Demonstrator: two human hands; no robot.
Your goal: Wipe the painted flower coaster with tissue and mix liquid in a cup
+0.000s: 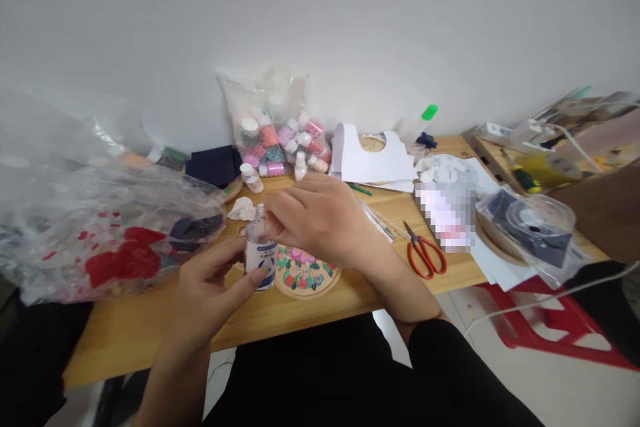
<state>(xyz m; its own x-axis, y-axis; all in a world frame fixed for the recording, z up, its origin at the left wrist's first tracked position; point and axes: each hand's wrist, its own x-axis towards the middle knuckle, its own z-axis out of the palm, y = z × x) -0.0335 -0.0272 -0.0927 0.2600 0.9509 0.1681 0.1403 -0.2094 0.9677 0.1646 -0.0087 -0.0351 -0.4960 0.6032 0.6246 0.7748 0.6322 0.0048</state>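
LH [214, 287] round btl [259, 255], RH [320, 217] at top.

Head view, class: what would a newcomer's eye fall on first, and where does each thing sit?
Probably the small labelled bottle, near the centre in the left hand, with the right hand at its top. Next, the round floral piece on the table, partly hidden below the right hand. Red-handled scissors lie farther right.

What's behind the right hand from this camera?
The flowered disc shows below the right hand, a small white bottle above it. The disc's upper part and anything else behind the hand are hidden.
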